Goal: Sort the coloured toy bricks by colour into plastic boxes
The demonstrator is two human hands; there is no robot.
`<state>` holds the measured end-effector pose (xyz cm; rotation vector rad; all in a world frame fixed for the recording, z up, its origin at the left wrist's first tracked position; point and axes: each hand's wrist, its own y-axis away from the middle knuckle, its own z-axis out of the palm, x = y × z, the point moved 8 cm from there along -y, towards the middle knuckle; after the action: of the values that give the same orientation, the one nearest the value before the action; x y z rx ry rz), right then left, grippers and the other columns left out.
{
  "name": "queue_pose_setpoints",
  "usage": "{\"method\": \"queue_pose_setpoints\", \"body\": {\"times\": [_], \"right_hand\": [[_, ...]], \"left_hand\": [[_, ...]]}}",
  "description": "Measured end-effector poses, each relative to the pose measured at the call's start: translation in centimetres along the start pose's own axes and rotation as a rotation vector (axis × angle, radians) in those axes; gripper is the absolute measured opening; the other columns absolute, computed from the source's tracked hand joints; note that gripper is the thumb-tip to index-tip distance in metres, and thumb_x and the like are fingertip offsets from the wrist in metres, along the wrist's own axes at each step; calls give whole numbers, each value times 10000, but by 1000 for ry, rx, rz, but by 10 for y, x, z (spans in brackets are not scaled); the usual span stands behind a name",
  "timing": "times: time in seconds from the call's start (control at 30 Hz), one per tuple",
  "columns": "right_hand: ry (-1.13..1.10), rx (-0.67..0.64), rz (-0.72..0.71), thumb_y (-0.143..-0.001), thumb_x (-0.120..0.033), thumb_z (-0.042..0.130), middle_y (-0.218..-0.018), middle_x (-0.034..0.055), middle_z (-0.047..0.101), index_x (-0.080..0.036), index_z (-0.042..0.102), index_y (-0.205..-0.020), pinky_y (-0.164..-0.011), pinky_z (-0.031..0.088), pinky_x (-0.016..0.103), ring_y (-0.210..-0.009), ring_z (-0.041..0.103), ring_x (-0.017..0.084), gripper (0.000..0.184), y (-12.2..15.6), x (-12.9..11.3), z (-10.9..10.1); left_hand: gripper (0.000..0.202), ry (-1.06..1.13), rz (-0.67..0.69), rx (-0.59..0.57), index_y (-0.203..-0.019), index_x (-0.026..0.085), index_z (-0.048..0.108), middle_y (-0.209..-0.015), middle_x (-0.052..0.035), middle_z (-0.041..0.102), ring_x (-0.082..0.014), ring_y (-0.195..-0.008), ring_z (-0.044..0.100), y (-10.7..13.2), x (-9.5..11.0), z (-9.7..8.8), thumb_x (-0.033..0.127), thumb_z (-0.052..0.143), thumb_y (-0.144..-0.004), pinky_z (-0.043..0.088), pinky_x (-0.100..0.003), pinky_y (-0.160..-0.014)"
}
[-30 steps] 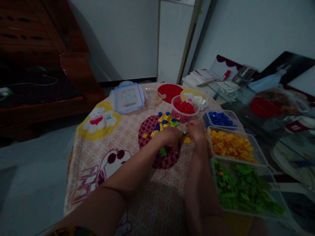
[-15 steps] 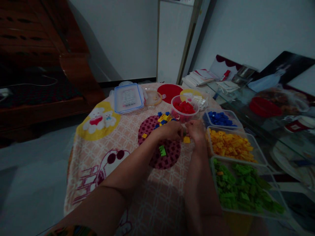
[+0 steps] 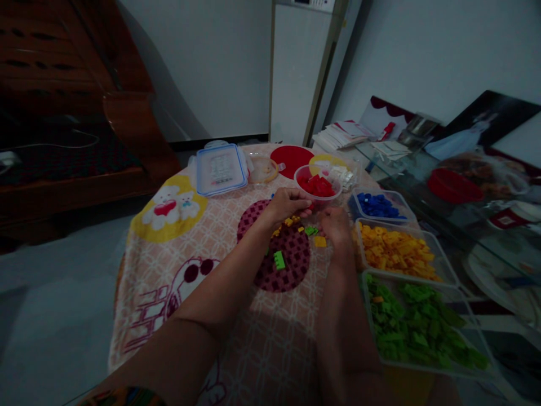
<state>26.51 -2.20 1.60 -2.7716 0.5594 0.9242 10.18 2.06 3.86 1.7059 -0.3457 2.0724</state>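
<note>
The left arm (image 3: 224, 293) reaches in from the lower left, its forearm slanting up across the cloth-covered counter (image 3: 262, 349), while the right arm (image 3: 338, 310) rises almost straight from the bottom edge. The left hand (image 3: 289, 204) is palm down above the far part of a round burgundy checked patch (image 3: 293, 276) on the cloth, fingers directed right, toward a clear round plastic bowl (image 3: 323, 198) of red plastic bricks (image 3: 316, 185). Its grip is drawn nearly closed, thumb and fingers close together; whether anything is pinched there, I cannot tell. The right hand (image 3: 336, 225) stays low before the bowl, fingers curled inward to the left, facing the other hand with a small gap between them; its grip looks mostly closed, and its contents cannot be made out. Small green plastic bricks (image 3: 311, 230) lie just beside the right fingertips, with a flat yellow plastic brick (image 3: 320, 242) nearer the wearer. Loose yellow plastic bricks (image 3: 289, 221) sit below the left hand, and a longer green toothed brick (image 3: 279, 260) rests alone on the patch. Right of the right hand stands a clear rectangular plastic container (image 3: 397, 198) of blue plastic bricks (image 3: 377, 204).
</note>
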Motion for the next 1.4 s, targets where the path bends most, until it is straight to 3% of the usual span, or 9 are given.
{"method": "queue_pose_setpoints", "body": {"times": [0.2,0.37,0.63,0.8,0.93,1.03,1.2,1.3,1.4], "right_hand": [[-284,-53,64,-853,-322,634,-532,-1,644,-222,682,-672,-496,485,239,-482,625,154,213,3,2,4],[-653,-196,33,-884,-445,620,-523,-17,630,-205,625,-681,-357,390,197,-375,550,116,314,14,-20,9],[-724,-247,83,-861,-429,677,-486,0,621,-183,586,-633,-331,366,175,-350,538,102,348,20,-31,9],[-752,-249,111,-822,-391,714,-492,-12,630,-180,616,-683,-333,382,175,-355,546,103,271,21,-29,10],[-835,-173,90,-751,-373,755,-492,-21,624,-180,631,-699,-333,380,182,-355,538,107,235,18,-30,6],[-952,6,35,-712,-365,764,-541,-23,648,-183,633,-745,-375,447,194,-398,580,114,227,11,-29,-5],[-1149,286,-31,-700,-315,750,-753,9,727,-176,645,-953,-584,615,266,-650,728,163,307,4,-22,-23],[-1168,308,-26,-716,-296,721,-797,18,743,-171,661,-1002,-626,634,287,-703,745,174,318,4,-19,-25],[-1124,242,-2,-730,-317,712,-692,3,724,-168,670,-920,-515,588,249,-567,703,155,246,6,-22,-23]], "left_hand": [[53,36,-43,28,-820,94,716,-642,-16,710,-80,-551,652,-1,-7,-2,61,743,-789,560,-193,-609],[62,14,-35,43,-793,94,712,-643,-7,705,-78,-545,642,-3,-11,-2,40,727,-766,540,-185,-582],[134,-89,126,73,-812,118,741,-642,16,691,-70,-543,608,-11,-10,-8,35,693,-718,501,-175,-579],[132,-167,169,78,-823,126,753,-668,5,700,-80,-569,613,-12,-12,-9,87,707,-706,502,-181,-588],[122,-185,164,60,-823,127,754,-680,-2,705,-82,-574,613,-11,-10,-9,120,722,-705,494,-181,-587],[84,-237,132,40,-776,132,745,-622,16,673,-78,-531,578,-11,-13,-8,113,717,-699,459,-176,-552],[60,-351,98,2,-715,142,740,-566,28,647,-83,-485,547,-12,-19,-2,93,711,-696,435,-184,-525],[76,-330,74,-16,-705,141,725,-555,31,646,-75,-467,546,-11,-20,0,69,702,-709,429,-172,-505],[66,-235,40,-7,-733,134,705,-569,28,658,-73,-476,576,-10,-19,-1,69,710,-747,464,-166,-514]]}}
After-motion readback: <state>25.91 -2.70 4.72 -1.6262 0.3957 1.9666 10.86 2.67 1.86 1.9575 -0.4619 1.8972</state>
